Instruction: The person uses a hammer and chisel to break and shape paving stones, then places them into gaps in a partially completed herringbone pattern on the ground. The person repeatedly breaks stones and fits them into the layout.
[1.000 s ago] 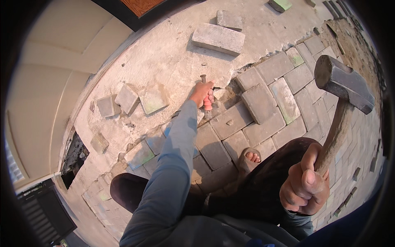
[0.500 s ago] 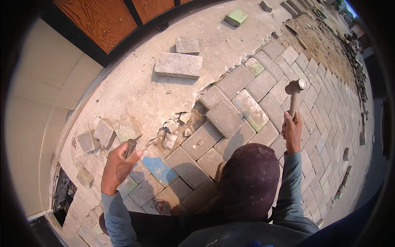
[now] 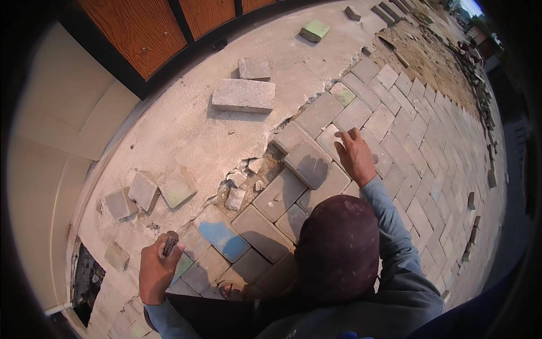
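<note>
Left hand: was clamped round a chisel, left of the blue-marked paver.
Right hand: hung over the pavers, fingers apart; dark bit behind, unclear whether touched.
Laid pavers: fitted closely, looked done.
Gap: held rubble, remained unfilled.
Top paver: lay over laid ones beside the gap, unset.

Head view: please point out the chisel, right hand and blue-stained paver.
Chisel [image 3: 170, 242], head view, on its dark exposed end.
Right hand [image 3: 357, 155], head view, on the back of the hand.
Blue-stained paver [image 3: 221, 233], head view, on its blue patch.
</note>
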The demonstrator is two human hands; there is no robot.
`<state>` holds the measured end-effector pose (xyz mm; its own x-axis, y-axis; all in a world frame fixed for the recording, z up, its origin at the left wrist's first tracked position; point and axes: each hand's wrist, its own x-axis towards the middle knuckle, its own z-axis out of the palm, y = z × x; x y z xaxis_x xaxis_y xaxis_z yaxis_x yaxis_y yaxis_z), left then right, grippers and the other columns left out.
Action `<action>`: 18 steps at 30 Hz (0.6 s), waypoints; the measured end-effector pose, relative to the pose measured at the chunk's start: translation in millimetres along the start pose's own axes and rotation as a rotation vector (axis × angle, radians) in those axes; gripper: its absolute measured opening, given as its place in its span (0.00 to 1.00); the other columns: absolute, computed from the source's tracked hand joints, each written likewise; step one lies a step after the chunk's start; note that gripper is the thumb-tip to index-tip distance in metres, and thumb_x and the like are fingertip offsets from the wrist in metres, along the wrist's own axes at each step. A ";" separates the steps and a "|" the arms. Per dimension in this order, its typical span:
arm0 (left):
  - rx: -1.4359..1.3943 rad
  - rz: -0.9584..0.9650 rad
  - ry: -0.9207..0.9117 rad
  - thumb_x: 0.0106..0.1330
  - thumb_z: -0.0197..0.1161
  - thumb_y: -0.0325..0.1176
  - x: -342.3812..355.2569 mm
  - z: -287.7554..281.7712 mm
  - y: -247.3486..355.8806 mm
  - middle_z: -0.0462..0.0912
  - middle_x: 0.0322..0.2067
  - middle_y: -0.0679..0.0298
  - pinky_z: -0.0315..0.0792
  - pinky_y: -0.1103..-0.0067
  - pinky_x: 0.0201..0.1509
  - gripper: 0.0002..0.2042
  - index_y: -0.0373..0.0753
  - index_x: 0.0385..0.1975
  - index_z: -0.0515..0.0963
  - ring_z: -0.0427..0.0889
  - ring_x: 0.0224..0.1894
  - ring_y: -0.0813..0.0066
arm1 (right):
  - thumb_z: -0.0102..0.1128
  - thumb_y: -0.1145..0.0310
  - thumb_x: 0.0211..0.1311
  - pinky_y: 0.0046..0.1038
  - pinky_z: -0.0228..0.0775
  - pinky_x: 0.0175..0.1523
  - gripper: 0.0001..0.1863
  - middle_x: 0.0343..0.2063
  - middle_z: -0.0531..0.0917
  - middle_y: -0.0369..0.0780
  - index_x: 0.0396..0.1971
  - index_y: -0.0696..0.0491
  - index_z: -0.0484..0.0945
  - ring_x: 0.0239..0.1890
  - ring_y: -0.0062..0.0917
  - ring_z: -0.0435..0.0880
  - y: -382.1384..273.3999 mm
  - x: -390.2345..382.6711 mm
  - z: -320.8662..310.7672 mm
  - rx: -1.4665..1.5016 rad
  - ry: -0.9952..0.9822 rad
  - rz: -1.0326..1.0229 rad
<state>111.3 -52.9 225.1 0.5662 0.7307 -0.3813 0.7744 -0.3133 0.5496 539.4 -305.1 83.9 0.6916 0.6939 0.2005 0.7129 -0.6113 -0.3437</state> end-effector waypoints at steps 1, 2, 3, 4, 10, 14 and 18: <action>0.031 0.083 -0.015 0.67 0.67 0.40 3.2 2.5 -1.5 0.71 0.19 0.57 0.67 0.72 0.29 0.16 0.30 0.36 0.77 0.71 0.22 0.72 | 0.62 0.68 0.65 0.44 0.74 0.46 0.14 0.40 0.77 0.47 0.49 0.53 0.78 0.40 0.44 0.82 -28.1 16.7 9.4 0.069 -0.018 -0.187; 0.067 0.158 -0.031 0.66 0.68 0.42 4.3 4.6 -2.5 0.70 0.18 0.58 0.66 0.73 0.28 0.18 0.30 0.35 0.77 0.67 0.21 0.74 | 0.63 0.69 0.64 0.43 0.75 0.46 0.12 0.40 0.76 0.47 0.46 0.53 0.78 0.40 0.45 0.82 -46.9 27.0 33.6 0.119 -0.052 -0.303; 0.083 0.139 -0.033 0.66 0.68 0.42 2.6 6.0 -1.0 0.71 0.19 0.55 0.67 0.72 0.29 0.17 0.30 0.36 0.78 0.68 0.21 0.71 | 0.63 0.69 0.63 0.43 0.75 0.47 0.11 0.40 0.76 0.47 0.44 0.52 0.77 0.40 0.45 0.82 -72.0 35.3 58.3 0.122 -0.112 -0.412; 0.099 0.124 -0.035 0.65 0.69 0.42 2.2 7.6 3.9 0.72 0.20 0.52 0.68 0.70 0.30 0.18 0.30 0.37 0.78 0.70 0.21 0.68 | 0.65 0.67 0.62 0.43 0.75 0.49 0.12 0.41 0.76 0.46 0.43 0.52 0.77 0.41 0.42 0.83 -88.1 39.3 87.8 0.069 -0.186 -0.469; 0.105 0.139 -0.041 0.65 0.69 0.43 -14.9 -1.0 -8.3 0.79 0.24 0.47 0.71 0.68 0.34 0.17 0.32 0.40 0.81 0.76 0.24 0.59 | 0.67 0.61 0.61 0.43 0.73 0.54 0.18 0.47 0.75 0.45 0.47 0.51 0.76 0.53 0.42 0.79 -119.5 22.0 195.0 -0.127 -0.214 -0.536; 0.092 0.122 -0.031 0.66 0.69 0.44 -26.7 -5.4 -29.4 0.79 0.24 0.46 0.71 0.67 0.34 0.18 0.32 0.40 0.81 0.78 0.25 0.54 | 0.61 0.66 0.62 0.43 0.75 0.52 0.12 0.47 0.75 0.45 0.44 0.53 0.75 0.51 0.42 0.77 -138.0 1.0 219.1 -0.190 -0.195 -0.517; 0.111 0.072 -0.029 0.66 0.69 0.45 -28.5 -8.5 -36.1 0.78 0.25 0.44 0.71 0.65 0.34 0.19 0.31 0.41 0.80 0.75 0.27 0.45 | 0.60 0.70 0.60 0.42 0.76 0.48 0.12 0.44 0.75 0.46 0.43 0.54 0.73 0.46 0.44 0.78 -124.2 4.0 224.2 -0.230 -0.235 -0.501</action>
<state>64.8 -57.3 222.4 0.6286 0.6861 -0.3661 0.7567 -0.4309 0.4917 427.7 -141.1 -78.3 0.2392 0.9685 0.0696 0.9705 -0.2363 -0.0467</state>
